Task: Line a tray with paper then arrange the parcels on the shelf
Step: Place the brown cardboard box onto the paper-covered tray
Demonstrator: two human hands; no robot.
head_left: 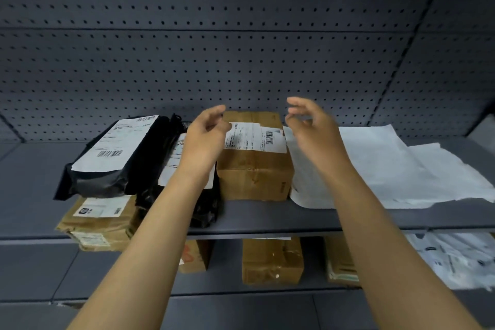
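A brown cardboard parcel (254, 169) with a white label stands on the grey shelf (267, 218). My left hand (205, 139) hovers at its left side and my right hand (313, 128) at its right; both are relaxed, fingers loosely curved, holding nothing. White paper (388, 169) lies spread on the shelf to the right of the box. Left of the box lie a black bag parcel (112, 158) with a barcode label, a second black bag (187, 195) partly hidden by my left forearm, and a flat brown parcel (99, 222) under them.
A perforated grey back panel (241, 48) rises behind the shelf. On the lower shelf stand brown boxes (272, 261) and a white printed bag (455, 257) at the right. The flat brown parcel overhangs the shelf's front edge.
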